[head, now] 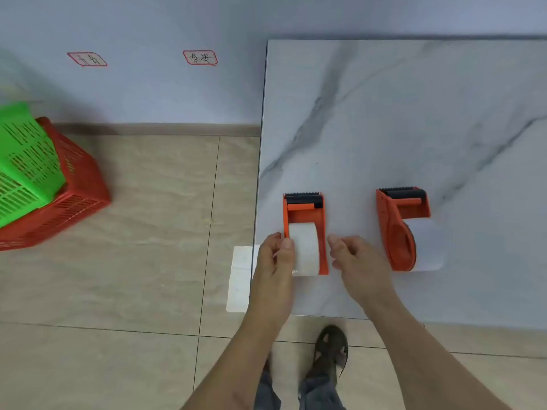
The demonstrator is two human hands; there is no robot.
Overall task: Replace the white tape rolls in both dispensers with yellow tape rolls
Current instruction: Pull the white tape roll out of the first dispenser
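On marble-patterned table (384, 113), left hand (276, 258) grips smooth white roll (305, 250).

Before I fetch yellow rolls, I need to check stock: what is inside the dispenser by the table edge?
A white tape roll sits inside the orange dispenser. The left hand touches the roll's left side and covers that part, so its core cannot be seen.

Orange dispenser (305, 216) with white tape roll (305, 250) between the hands, second orange dispenser (399, 229) right of the right hand (359, 260), grey-veined white marble table (414, 113), green basket (25, 161) in red basket (74, 199) far left of the left hand (273, 261)
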